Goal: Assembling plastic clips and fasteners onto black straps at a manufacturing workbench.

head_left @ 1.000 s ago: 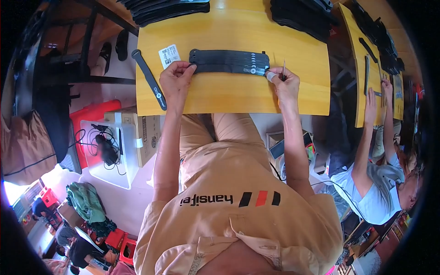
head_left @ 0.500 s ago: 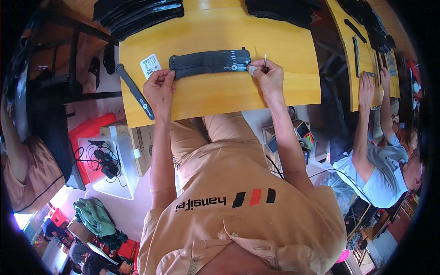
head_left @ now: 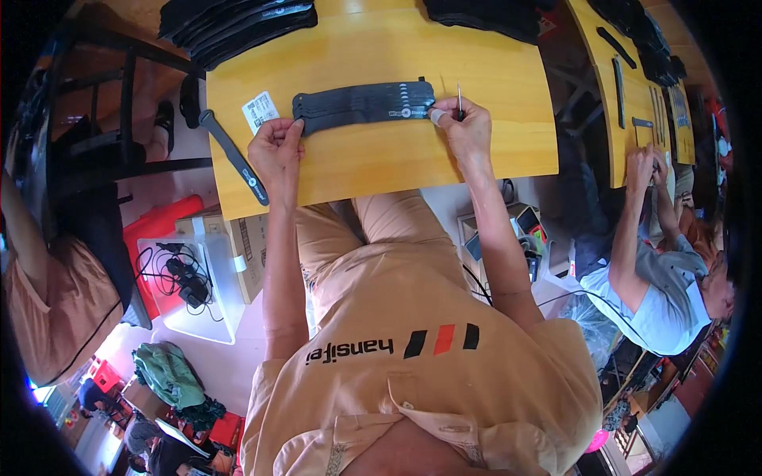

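Note:
A bundle of black straps (head_left: 361,105) lies fanned across the yellow table (head_left: 381,163). My left hand (head_left: 275,148) pinches the bundle's left end. My right hand (head_left: 464,127) rests at the bundle's right end and holds a thin metal tool (head_left: 459,100) upright between its fingers. A small white label card (head_left: 259,110) lies just left of the bundle. One more black strap (head_left: 232,155) lies slanted along the table's left edge.
Piles of black straps (head_left: 238,24) sit at the table's far left and another black pile (head_left: 484,16) at its far right. A second yellow table (head_left: 635,87) at right bears straps, where another person (head_left: 659,278) works. A plastic bin of cables (head_left: 186,278) stands on the floor.
The view has shifted, so table and hands sit slightly lower and further right in the picture. Both hands stay at the ends of the strap bundle.

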A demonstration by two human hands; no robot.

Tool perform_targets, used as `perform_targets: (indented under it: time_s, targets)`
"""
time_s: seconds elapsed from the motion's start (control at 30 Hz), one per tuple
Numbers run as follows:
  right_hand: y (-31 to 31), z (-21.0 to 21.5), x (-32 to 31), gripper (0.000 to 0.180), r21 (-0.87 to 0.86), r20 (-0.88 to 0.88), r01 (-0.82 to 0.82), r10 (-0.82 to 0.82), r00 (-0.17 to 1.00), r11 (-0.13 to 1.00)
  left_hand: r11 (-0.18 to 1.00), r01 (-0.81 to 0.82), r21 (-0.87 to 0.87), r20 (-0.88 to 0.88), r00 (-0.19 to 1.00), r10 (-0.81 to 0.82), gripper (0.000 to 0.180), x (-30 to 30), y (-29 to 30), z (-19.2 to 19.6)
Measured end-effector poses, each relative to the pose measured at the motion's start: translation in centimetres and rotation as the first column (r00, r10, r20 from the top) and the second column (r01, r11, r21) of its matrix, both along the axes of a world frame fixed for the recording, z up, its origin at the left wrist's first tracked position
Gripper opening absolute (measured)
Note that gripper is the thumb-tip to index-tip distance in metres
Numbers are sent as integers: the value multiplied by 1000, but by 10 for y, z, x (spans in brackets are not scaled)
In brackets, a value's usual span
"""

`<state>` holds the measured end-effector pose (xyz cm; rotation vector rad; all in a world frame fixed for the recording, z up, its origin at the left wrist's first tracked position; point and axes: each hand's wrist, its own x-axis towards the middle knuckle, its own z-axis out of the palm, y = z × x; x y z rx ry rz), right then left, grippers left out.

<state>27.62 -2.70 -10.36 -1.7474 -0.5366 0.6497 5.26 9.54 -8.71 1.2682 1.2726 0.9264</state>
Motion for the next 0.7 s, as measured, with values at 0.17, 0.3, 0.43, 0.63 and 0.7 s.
perform_targets:
  time_s: [0.17,0.3,0.43,0.63,0.7]
  targets:
    - [2,5,-2,5,-53,44,-2,4,999,999,1000,0,12,18,1000,0,10,-3,1,-5]
    - [3,3,-2,4,-2,31,13,-13,999,1000,1000,4,13,-13,1000,-4,10,0,1,-2]
    - [4,8,-4,3,-46,41,7,-6,999,999,1000,-7,9,-10,1000,7,10,-2,2,-5]
    - [4,9,-6,3,-69,77,26,-21,997,997,999,-6,35,-58,998,8,11,-1,1,-3]
    - [5,10,-7,3,-72,87,26,-19,996,997,999,-18,37,-95,995,21,11,-3,2,-7]
